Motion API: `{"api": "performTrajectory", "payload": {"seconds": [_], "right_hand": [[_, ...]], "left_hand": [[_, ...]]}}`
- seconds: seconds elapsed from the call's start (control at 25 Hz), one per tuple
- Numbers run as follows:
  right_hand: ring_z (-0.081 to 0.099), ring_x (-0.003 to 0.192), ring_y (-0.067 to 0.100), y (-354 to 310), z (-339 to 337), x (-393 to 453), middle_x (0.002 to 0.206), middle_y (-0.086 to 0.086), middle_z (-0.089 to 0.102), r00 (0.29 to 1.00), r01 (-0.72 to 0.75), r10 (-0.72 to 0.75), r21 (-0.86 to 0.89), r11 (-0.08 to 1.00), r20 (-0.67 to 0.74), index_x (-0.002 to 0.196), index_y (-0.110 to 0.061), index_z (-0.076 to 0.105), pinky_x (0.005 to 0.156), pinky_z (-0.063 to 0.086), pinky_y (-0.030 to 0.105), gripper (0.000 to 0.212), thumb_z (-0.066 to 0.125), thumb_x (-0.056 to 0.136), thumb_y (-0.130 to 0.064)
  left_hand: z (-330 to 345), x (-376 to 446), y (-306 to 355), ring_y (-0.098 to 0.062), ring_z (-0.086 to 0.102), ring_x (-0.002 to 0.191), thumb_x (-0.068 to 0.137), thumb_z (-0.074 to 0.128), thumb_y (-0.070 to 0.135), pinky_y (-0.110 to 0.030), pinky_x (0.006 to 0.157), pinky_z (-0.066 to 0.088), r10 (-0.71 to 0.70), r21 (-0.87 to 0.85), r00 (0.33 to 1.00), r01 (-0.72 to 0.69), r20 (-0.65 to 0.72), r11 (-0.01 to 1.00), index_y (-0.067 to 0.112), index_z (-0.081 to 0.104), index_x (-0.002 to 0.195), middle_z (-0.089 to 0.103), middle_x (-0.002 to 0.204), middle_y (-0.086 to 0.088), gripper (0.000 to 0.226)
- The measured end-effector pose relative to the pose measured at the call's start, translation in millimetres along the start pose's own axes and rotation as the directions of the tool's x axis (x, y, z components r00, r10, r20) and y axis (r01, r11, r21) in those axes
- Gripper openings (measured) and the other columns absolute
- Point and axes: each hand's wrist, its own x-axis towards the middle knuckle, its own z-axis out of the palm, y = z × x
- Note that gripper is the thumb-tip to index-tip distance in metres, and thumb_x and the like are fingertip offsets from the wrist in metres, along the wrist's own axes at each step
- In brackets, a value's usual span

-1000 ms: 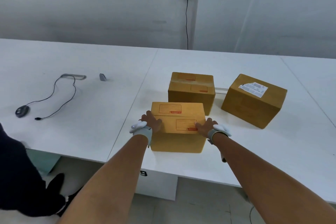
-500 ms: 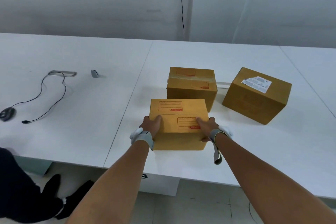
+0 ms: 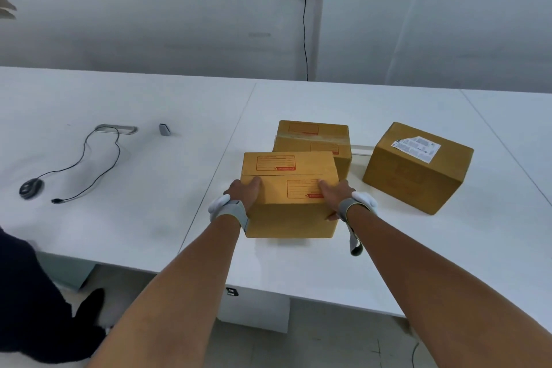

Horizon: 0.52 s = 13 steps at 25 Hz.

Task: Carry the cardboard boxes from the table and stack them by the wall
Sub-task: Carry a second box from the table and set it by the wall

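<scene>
The left hand (image 3: pixel 245 195) and right hand (image 3: pixel 335 196) clamp opposite ends of the small brown rectangular cardboard box (image 3: pixel 289 194) nearest the white table's (image 3: pixel 298 272) front edge, which looks stiff and probably light, best gripped low at its sides.

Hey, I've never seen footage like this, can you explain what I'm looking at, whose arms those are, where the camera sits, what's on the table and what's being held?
There is no machine here: the arms belong to a person with a camera worn on the head, looking forward and down. The left hand and right hand, each with a grey wrist strap, grip the nearest cardboard box by its sides. It sits near the front edge of a white table. Behind it stands a second box, and to the right a third box with a white label. Far left lie a computer mouse and a loose black cable. Another person's dark clothing shows at lower left.
</scene>
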Motion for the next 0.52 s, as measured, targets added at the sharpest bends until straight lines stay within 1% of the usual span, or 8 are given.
{"api": "performTrajectory", "payload": {"seconds": [0.04, 0.12, 0.16, 0.24, 0.32, 0.44, 0.52], "right_hand": [[0.053, 0.067, 0.025, -1.5, -4.9, -3.7, 0.083, 0.005, 0.05, 1.0, 0.012, -0.013, 0.009, 1.0, 0.01, 0.109, -0.012, 0.047, 0.075, 0.062, 0.053, 0.038, 0.055, 0.095, -0.047], [0.055, 0.074, 0.028, 0.6, -11.0, -6.5, 0.09, 0.008, 0.054, 0.999, 0.035, -0.036, 0.032, 0.999, 0.033, 0.114, -0.01, 0.051, 0.077, 0.061, 0.052, 0.039, 0.055, 0.096, -0.044], [0.056, 0.08, 0.029, 3.4, -14.7, -7.7, 0.096, 0.01, 0.057, 0.997, 0.052, -0.054, 0.035, 0.998, 0.049, 0.119, -0.007, 0.052, 0.076, 0.061, 0.051, 0.042, 0.055, 0.097, -0.043], [0.056, 0.084, 0.031, 8.0, -21.7, -13.8, 0.104, 0.013, 0.057, 0.993, 0.08, -0.083, 0.046, 0.996, 0.078, 0.127, -0.005, 0.051, 0.068, 0.061, 0.049, 0.05, 0.055, 0.096, -0.044], [0.057, 0.089, 0.034, 15.6, -29.0, -18.5, 0.108, 0.014, 0.057, 0.988, 0.102, -0.106, 0.04, 0.994, 0.113, 0.132, -0.004, 0.049, 0.066, 0.06, 0.048, 0.057, 0.056, 0.095, -0.047], [0.06, 0.11, 0.039, 28.1, -39.1, -27.3, 0.124, 0.019, 0.06, 0.972, 0.164, -0.165, 0.02, 0.986, 0.165, 0.136, -0.003, 0.048, 0.078, 0.058, 0.05, 0.058, 0.056, 0.096, -0.044], [0.058, 0.117, 0.041, 40.7, -46.4, -32.4, 0.131, 0.019, 0.058, 0.962, 0.197, -0.194, 0.003, 0.98, 0.193, 0.138, -0.004, 0.046, 0.088, 0.056, 0.053, 0.06, 0.057, 0.096, -0.045]], "left_hand": [[-3.1, -7.6, 4.1, -0.029, 0.052, 0.095, 0.092, 0.04, 0.061, -0.039, 0.083, 0.041, 0.004, 0.008, 1.0, -0.004, -0.016, 1.0, 0.011, 0.05, 0.131, 0.061, 0.123, -0.011, 0.065], [-5.9, -23.8, 7.8, -0.028, 0.053, 0.097, 0.094, 0.04, 0.06, -0.039, 0.084, 0.04, 0.002, 0.025, 0.999, -0.001, -0.036, 1.0, 0.01, 0.049, 0.133, 0.06, 0.127, -0.012, 0.065], [-5.6, -34.4, 8.4, -0.029, 0.055, 0.1, 0.094, 0.039, 0.061, -0.039, 0.086, 0.041, -0.008, 0.024, 0.998, 0.009, -0.054, 1.0, 0.01, 0.049, 0.134, 0.06, 0.128, -0.012, 0.065], [-3.7, -56.7, 7.4, -0.032, 0.058, 0.107, 0.094, 0.04, 0.061, -0.04, 0.087, 0.042, -0.034, 0.0, 0.996, 0.034, -0.083, 0.999, 0.01, 0.049, 0.134, 0.06, 0.127, -0.012, 0.066], [0.5, -79.8, 4.2, -0.032, 0.059, 0.104, 0.092, 0.039, 0.062, -0.039, 0.085, 0.043, -0.067, -0.037, 0.992, 0.064, -0.11, 0.997, 0.01, 0.051, 0.133, 0.062, 0.124, -0.012, 0.067], [10.7, -114.0, -2.7, -0.032, 0.06, 0.099, 0.09, 0.037, 0.064, -0.04, 0.086, 0.047, -0.113, -0.068, 0.983, 0.104, -0.145, 0.992, 0.011, 0.052, 0.131, 0.063, 0.119, -0.011, 0.069], [19.3, -137.2, -6.7, -0.031, 0.059, 0.096, 0.09, 0.038, 0.065, -0.042, 0.09, 0.05, -0.155, -0.087, 0.973, 0.142, -0.173, 0.986, 0.012, 0.052, 0.128, 0.062, 0.114, -0.009, 0.067]]}}
